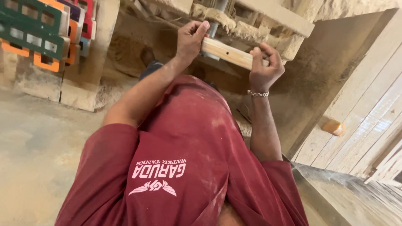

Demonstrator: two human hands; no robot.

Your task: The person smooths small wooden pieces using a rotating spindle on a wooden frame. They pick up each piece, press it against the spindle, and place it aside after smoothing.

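A short pale wooden slat (228,53) with a small dark hole in its face is gripped at both ends. My left hand (191,38) closes on its left end, thumb on top. My right hand (264,66), a silver bracelet on its wrist, wraps the right end. The slat sits just in front of a grey metal post (217,10) on a sawdust-caked machine (268,29). My dusty maroon shirt (180,159) fills the lower middle of the view.
Painted wooden frames (37,29) in green, orange and purple lean at the upper left. Pale wooden boards (368,117) stand on the right, with a small orange block (333,127) on them. A grey metal surface (335,188) lies at lower right, dusty concrete floor (33,142) at left.
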